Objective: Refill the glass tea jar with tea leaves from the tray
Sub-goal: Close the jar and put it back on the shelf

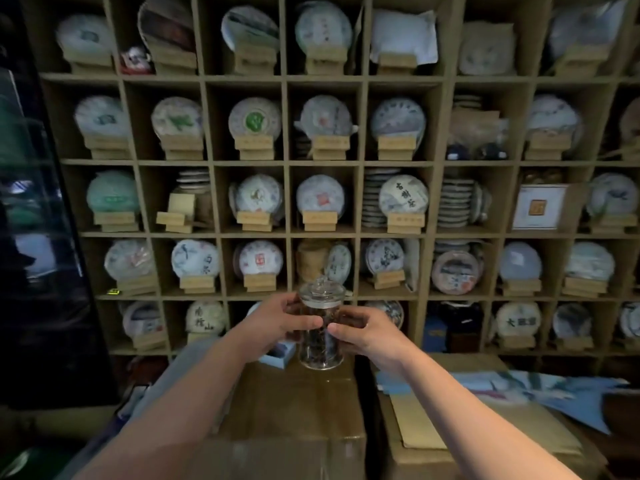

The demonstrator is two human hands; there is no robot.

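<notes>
Clearly the job is at an early stage. Far to the left of the hands stands a dark glass-fronted cabinet (41, 237), too dim to read. Nearer, the left hand (277, 320) is wrapped around the left side of the glass jar (321, 336), fingers curled across its front just below the shoulder. The jar sits between the two hands, held upright above the brown cardboard box (294, 410) that lies under both forearms; whether its base rests on the box or hangs just clear of it I cannot tell. Its glass lid (322, 289) is on, knob upward. Dark tea leaves (320, 341) show through the wall, loosely filling the lower part, with room left above them. The right hand (367, 336) is closed on the jar's right side, thumb on the front, so both hands are clamped on the same jar, their fingertips nearly meeting.

Behind the hands rises a wooden shelf grid (287, 161) full of round wrapped tea cakes on small stands. Just behind the left hand lies a small blue box (277, 356). To the right of the right hand, blue printed paper (554, 393) lies over a second carton.

No tray is in sight. As I judge it, nothing has been refilled: the lid must come off, the tray be reached, and leaves moved in.
</notes>
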